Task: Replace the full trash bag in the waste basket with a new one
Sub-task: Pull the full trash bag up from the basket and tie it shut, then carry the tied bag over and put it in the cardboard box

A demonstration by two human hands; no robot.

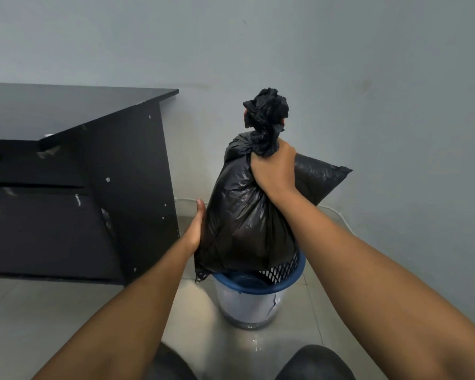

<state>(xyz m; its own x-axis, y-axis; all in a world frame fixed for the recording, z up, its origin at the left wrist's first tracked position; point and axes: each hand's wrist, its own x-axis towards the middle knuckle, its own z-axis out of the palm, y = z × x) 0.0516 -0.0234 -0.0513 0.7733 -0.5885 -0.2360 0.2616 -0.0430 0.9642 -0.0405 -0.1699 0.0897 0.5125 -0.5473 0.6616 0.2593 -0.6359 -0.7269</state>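
Head view — right hand (274,171) clenches the full trash bag (242,215) by its neck, bottom level with the waste basket (247,305) rim; left hand (196,229) presses flat, fingers (200,207) straight. Removal step — next, probably lifting clear.

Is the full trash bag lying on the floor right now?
No, the right hand grips the trash bag by its neck over the waste basket.
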